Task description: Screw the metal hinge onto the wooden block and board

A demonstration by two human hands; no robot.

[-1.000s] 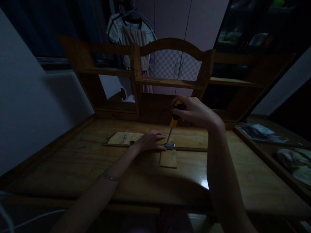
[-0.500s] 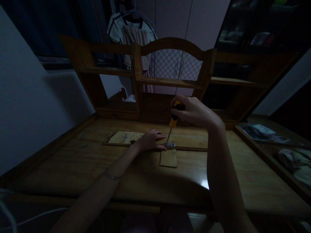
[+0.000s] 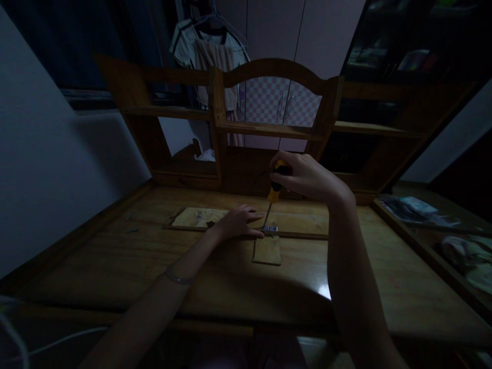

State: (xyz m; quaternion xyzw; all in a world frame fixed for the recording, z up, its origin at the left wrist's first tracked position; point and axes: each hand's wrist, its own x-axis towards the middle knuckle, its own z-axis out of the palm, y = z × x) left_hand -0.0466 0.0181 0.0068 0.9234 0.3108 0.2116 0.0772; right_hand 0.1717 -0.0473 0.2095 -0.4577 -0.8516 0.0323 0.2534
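My right hand [image 3: 307, 177] is closed around the yellow and black handle of a screwdriver [image 3: 273, 193], held nearly upright. Its tip rests on a small metal hinge [image 3: 269, 229] that joins a long wooden board [image 3: 300, 223] to a small wooden piece [image 3: 266, 251]. My left hand [image 3: 238, 221] lies on the board just left of the hinge, fingers pressed down and touching the hinge's edge. All of this sits on a wooden desk [image 3: 154, 261].
A wooden shelf unit [image 3: 269, 128] stands at the back of the desk. Clothes on a hanger [image 3: 209, 51] hang behind it. Papers and cloth [image 3: 418, 210] lie on a side surface at right. A white cable [image 3: 46, 348] runs along the lower left.
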